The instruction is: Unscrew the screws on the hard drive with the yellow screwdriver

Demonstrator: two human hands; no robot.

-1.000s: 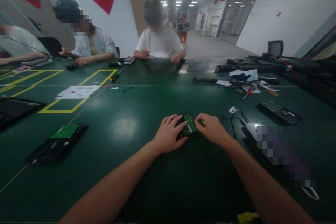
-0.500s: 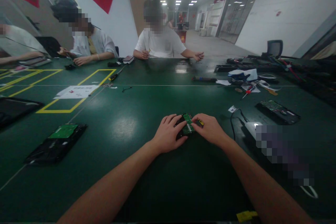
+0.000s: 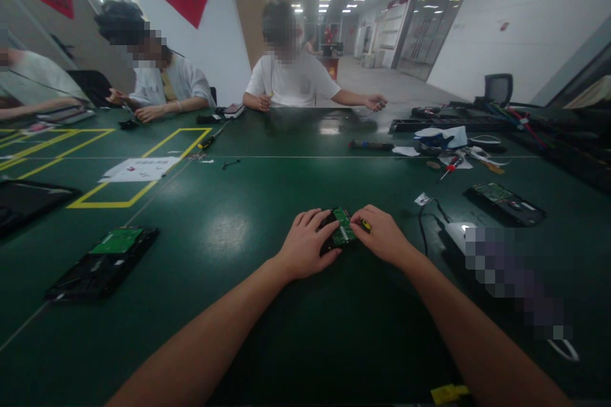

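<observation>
Head view: circuit-board device (image 3: 342, 239) sat on the surface (image 3: 267, 191), partly under the left hand (image 3: 307, 245), just left of the right hand (image 3: 382, 235). Left hand clamped on it, fingers across its top. Right hand's fingers closed around a yellow-black tool (image 3: 366, 226).

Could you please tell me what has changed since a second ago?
The person opposite has stretched one hand out toward the picture's right. The right hand, holding a yellow tool, has edged slightly left. The left hand stays on the device.
</observation>
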